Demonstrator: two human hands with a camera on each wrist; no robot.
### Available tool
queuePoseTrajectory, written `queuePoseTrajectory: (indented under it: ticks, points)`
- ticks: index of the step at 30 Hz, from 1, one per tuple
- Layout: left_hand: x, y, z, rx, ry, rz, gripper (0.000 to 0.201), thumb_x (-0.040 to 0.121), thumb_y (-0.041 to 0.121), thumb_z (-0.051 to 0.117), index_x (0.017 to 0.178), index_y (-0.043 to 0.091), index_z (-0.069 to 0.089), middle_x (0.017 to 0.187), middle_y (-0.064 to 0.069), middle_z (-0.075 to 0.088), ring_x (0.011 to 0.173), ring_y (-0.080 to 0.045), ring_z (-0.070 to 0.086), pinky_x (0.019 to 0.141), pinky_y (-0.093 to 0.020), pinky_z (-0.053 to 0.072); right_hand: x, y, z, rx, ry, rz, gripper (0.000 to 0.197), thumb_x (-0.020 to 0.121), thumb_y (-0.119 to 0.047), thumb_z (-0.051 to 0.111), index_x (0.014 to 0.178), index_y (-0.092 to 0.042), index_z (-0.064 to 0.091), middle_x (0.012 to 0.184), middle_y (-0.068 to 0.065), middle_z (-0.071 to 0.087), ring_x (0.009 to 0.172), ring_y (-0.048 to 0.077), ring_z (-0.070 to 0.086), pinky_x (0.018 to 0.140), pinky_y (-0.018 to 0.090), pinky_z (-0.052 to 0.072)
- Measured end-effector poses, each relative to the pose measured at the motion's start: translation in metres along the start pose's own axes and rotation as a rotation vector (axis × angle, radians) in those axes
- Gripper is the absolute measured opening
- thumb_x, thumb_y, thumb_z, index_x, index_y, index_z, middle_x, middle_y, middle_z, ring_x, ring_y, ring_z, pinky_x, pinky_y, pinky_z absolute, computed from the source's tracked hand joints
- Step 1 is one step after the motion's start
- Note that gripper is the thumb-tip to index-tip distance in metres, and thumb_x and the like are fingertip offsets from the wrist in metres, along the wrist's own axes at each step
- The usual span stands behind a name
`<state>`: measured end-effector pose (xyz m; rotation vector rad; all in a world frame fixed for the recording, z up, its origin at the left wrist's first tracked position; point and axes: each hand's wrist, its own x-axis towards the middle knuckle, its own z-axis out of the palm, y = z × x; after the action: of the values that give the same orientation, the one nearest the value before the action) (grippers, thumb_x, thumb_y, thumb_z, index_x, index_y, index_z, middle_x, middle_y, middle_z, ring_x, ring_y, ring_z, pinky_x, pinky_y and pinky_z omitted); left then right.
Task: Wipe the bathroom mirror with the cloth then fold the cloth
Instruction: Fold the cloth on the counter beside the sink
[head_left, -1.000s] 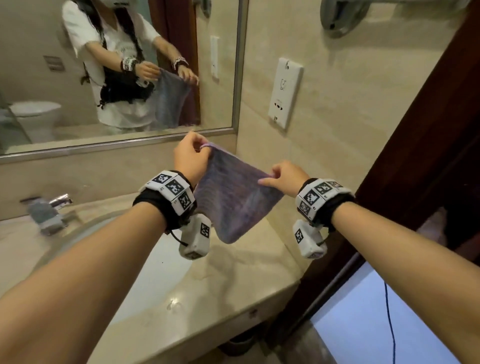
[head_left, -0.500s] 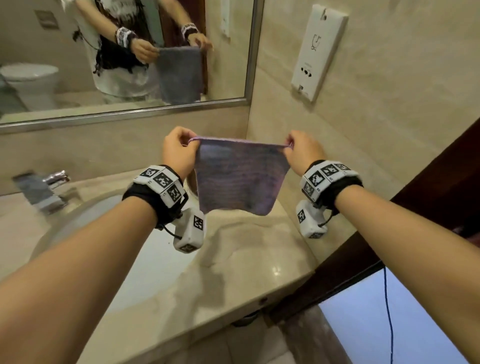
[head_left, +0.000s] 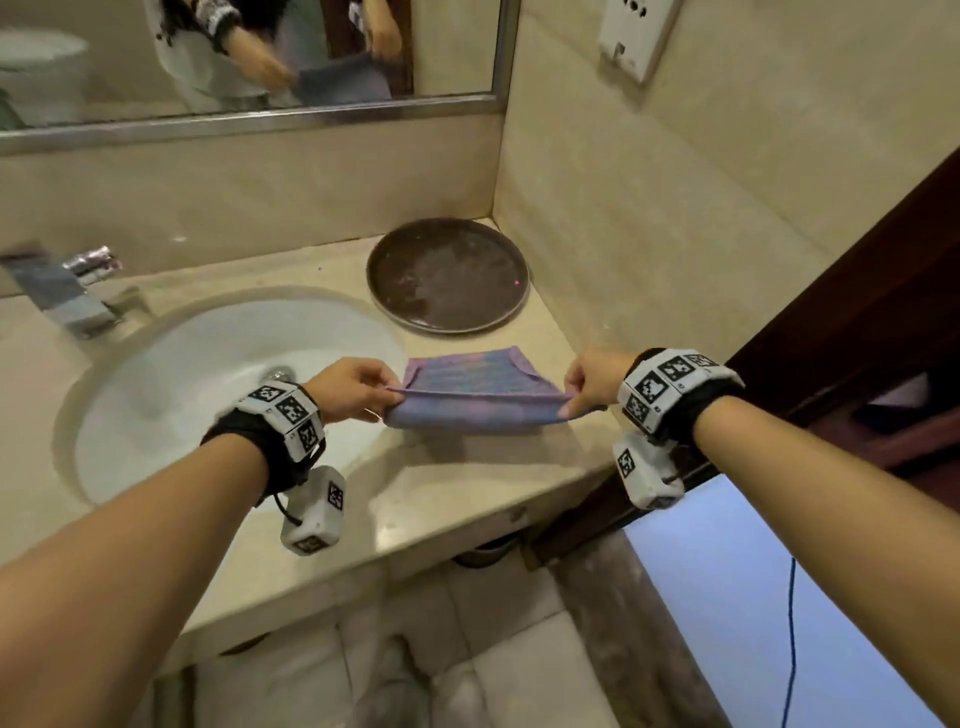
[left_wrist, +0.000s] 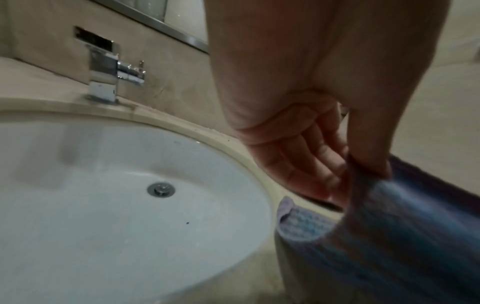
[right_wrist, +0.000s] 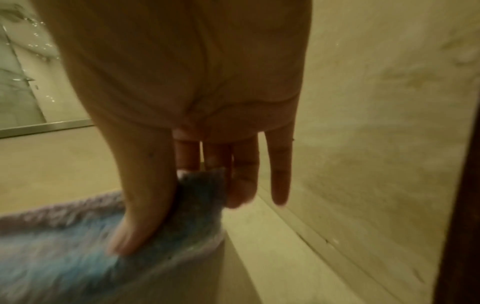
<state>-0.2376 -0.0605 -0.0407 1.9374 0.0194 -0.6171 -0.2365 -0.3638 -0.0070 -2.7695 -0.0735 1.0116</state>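
Observation:
A blue-purple cloth (head_left: 467, 387) is stretched between my two hands low over the beige counter (head_left: 457, 483), its far edge lying on the stone. My left hand (head_left: 358, 387) pinches the near left corner of the cloth (left_wrist: 384, 216) between thumb and fingers. The near right corner of the cloth (right_wrist: 78, 257) is pinched by my right hand (head_left: 589, 384), thumb on top. The mirror (head_left: 249, 52) runs along the wall at the top left and reflects me with the cloth.
A round white sink (head_left: 208, 384) is set in the counter left of the cloth, with a chrome tap (head_left: 62, 291) behind it. A dark round tray (head_left: 449, 278) sits in the back corner. A dark wooden door frame (head_left: 857, 332) stands at the right.
Both hands have come down from chest height, carrying the hanging cloth to the counter by the sink. The head view has tilted down, so the tray and sink now show.

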Motion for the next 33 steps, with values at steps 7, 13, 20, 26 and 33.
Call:
queuePoseTrajectory:
  ticks: [7,13,20,26,33]
  points:
    - [-0.004,-0.028,0.012,0.131,-0.156,-0.119,0.017,0.086,0.0,0.061,0.074,0.011,0.057,0.066,-0.003,0.06,0.051,-0.006,0.058,0.05,-0.012,0.049,0.0,-0.007,0.029,-0.141,-0.115,0.046,0.043,0.08,-0.026,0.073,0.053,-0.013,0.042,0.033,-0.004,0.045,0.05,0.016,0.039,0.05,0.025,0.03]
    - [0.012,-0.029,0.02,0.315,0.116,0.185,0.015,0.088,0.006,0.058,0.077,0.015,0.054,0.083,-0.005,0.06,0.08,-0.02,0.054,0.075,-0.027,0.044,0.017,-0.009,0.035,-0.017,0.235,-0.092,0.023,0.088,-0.013,0.059,0.068,-0.019,0.051,0.082,0.005,0.054,0.082,0.018,0.048,0.071,0.025,0.032]
    - [0.052,-0.032,0.038,0.551,0.104,0.357,0.009,0.096,0.014,0.044,0.093,0.007,0.047,0.098,-0.021,0.06,0.087,-0.034,0.055,0.076,-0.04,0.041,0.059,-0.026,0.048,-0.03,0.351,-0.233,0.018,0.093,-0.012,0.049,0.104,-0.004,0.06,0.107,0.02,0.064,0.097,0.035,0.058,0.081,0.036,0.042]
    - [0.078,-0.044,0.025,0.689,0.157,0.438,0.021,0.095,0.022,0.041,0.096,0.005,0.053,0.099,-0.019,0.061,0.088,-0.034,0.055,0.075,-0.037,0.041,0.087,-0.025,0.046,-0.13,0.289,-0.275,0.027,0.097,-0.018,0.041,0.117,-0.01,0.057,0.11,0.021,0.062,0.097,0.037,0.057,0.079,0.038,0.042]
    - [0.086,-0.053,0.007,0.671,0.241,0.269,0.021,0.098,0.02,0.037,0.105,0.005,0.049,0.096,-0.022,0.06,0.082,-0.034,0.052,0.069,-0.038,0.038,0.096,-0.005,0.029,-0.255,0.41,-0.147,0.025,0.098,-0.021,0.036,0.108,-0.013,0.057,0.11,0.012,0.064,0.097,0.033,0.059,0.082,0.038,0.042]
